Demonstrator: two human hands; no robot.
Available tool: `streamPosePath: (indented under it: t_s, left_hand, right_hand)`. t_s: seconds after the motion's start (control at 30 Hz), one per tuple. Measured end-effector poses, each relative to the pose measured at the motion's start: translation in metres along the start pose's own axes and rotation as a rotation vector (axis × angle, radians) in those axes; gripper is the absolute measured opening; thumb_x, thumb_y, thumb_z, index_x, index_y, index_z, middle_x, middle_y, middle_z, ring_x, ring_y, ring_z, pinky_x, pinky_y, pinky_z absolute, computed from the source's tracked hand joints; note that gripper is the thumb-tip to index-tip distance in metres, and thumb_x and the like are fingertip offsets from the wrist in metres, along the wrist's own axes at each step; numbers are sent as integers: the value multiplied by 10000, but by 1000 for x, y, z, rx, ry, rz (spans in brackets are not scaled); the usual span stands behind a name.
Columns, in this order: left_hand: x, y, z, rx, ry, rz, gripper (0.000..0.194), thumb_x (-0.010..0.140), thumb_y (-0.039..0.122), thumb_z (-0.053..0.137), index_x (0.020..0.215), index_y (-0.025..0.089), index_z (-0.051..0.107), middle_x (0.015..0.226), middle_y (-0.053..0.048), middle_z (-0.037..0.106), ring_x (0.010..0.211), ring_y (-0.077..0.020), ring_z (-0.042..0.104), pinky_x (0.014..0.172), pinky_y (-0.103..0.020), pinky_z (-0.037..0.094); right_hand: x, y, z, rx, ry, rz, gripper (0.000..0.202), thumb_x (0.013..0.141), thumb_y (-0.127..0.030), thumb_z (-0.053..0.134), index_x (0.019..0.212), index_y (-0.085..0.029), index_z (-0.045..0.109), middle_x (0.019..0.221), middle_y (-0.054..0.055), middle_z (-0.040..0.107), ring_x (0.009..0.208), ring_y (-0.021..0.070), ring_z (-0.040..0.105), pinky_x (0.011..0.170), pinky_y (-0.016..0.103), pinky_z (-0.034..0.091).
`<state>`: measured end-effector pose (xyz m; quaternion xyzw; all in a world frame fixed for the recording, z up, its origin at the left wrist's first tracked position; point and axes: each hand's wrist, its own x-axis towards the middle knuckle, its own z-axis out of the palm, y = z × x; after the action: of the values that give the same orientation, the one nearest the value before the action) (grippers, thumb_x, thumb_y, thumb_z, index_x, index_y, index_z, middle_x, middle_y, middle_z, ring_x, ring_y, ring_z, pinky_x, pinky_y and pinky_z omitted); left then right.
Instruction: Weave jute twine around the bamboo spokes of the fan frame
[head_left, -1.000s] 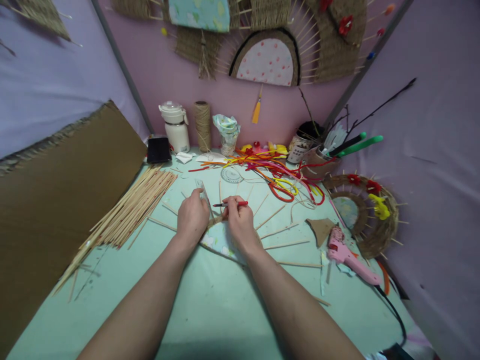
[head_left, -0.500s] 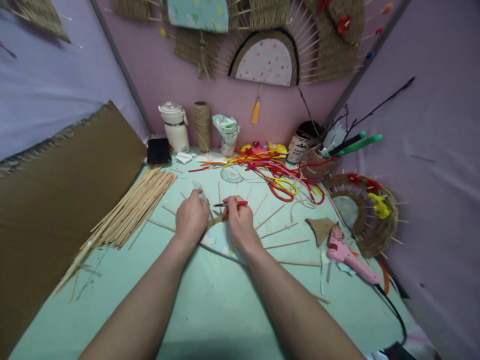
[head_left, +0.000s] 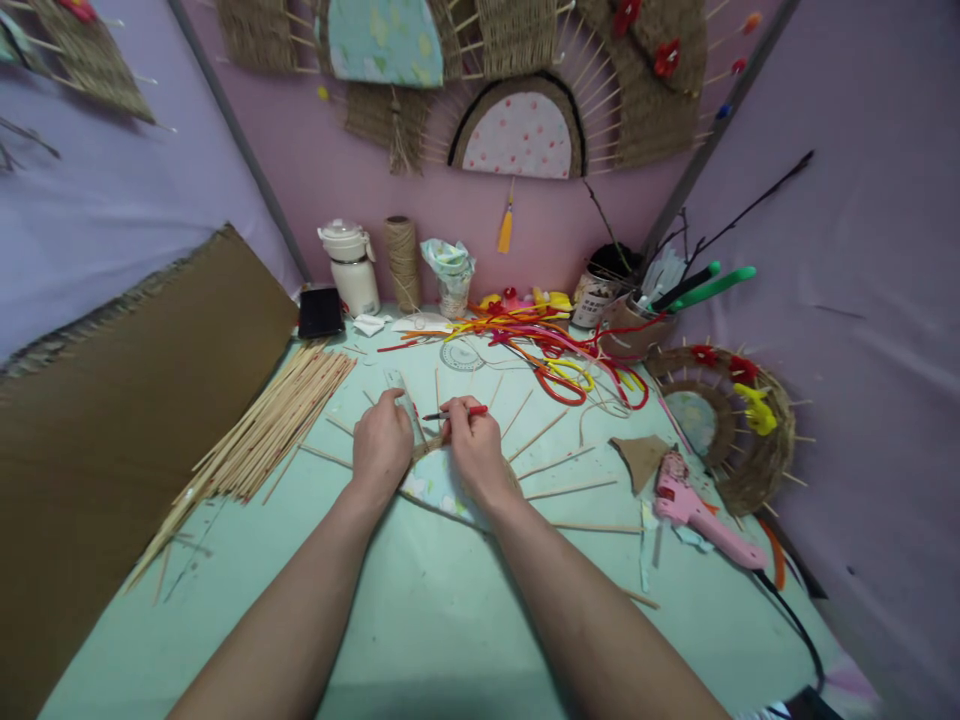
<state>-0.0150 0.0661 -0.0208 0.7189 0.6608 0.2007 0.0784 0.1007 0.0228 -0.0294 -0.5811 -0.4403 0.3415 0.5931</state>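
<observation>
My left hand (head_left: 382, 440) is closed on a clear ruler (head_left: 395, 380), whose far end sticks out beyond the fingers. In my right hand (head_left: 475, 445) is a red-capped pen (head_left: 477, 410), its dark tip pointing left toward the ruler. Below both hands lies a half-round piece (head_left: 441, 484) covered in floral cloth with a brown twine edge. Thin wooden sticks (head_left: 545, 432) fan outward from its curved side. My right hand and wrist hide part of the half-round piece.
A bundle of sticks (head_left: 274, 425) lies at left beside a cardboard sheet (head_left: 150, 430). Orange-handled scissors (head_left: 561, 385) rest among colored cords (head_left: 517, 328) at the back. On the right are a pink glue gun (head_left: 705, 525) and a finished woven piece (head_left: 750, 460).
The camera view has tilted slightly upward and shifted. Both hands stay at the half-round piece, with the ruler and pen still held.
</observation>
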Motion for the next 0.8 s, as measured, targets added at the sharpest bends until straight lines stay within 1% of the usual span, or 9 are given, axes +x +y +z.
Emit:
streamPosePath:
  t_s: [0.37,0.57,0.8]
  left_hand:
    - [1,0,0,12,-20,-15,396,870,228,323,1191,163,545,946,-134,694,945,-279,636,799,-371,447]
    - [2,0,1,23,-18,-14,395,871,238,326,1191,162,545,928,-135,696,924,-280,641,785,-369,450]
    - [2,2,-1,35,-30,-23,402,869,233,325,1196,153,545,931,-140,695,924,-280,641,792,-367,449]
  right_hand:
    - [0,3,0,-31,-41,-42,325,911,-420,381,789,-204,592,590,-32,567,587,133,542,623,242,391]
    - [0,6,1,-55,-51,-61,359,916,-426,370,731,-204,583,613,-22,587,608,135,560,641,245,392]
    - [0,5,0,-98,-61,-64,364,916,-429,355,737,-209,585,594,-25,585,594,141,560,629,249,388]
